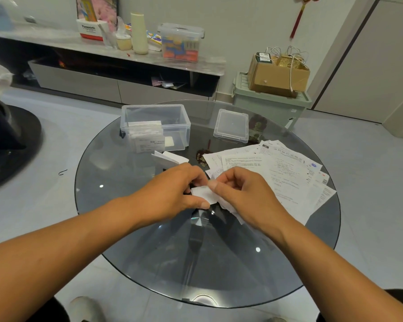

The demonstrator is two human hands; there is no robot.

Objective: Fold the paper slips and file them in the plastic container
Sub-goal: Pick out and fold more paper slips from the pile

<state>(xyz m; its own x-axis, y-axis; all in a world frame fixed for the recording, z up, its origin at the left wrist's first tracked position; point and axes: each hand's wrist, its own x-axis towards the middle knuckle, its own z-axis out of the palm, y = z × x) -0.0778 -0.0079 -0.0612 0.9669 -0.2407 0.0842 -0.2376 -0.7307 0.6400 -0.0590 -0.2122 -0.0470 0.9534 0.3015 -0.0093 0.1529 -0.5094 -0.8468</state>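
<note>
A round dark glass table (pixel 149 252) fills the middle and lower frame on a pale tiled floor (pixel 370 182). Across the upper left runs a low grey TV cabinet (pixel 84 82) bearing a Panasonic box (pixel 90 31), a tall cream bottle (pixel 139 33) and a lidded clear box (pixel 180 43) of colourful items. At upper right a cardboard box (pixel 277 75) sits on a pale green storage bin (pixel 269 103). A red tassel ornament (pixel 298 18) hangs on the wall.
</note>
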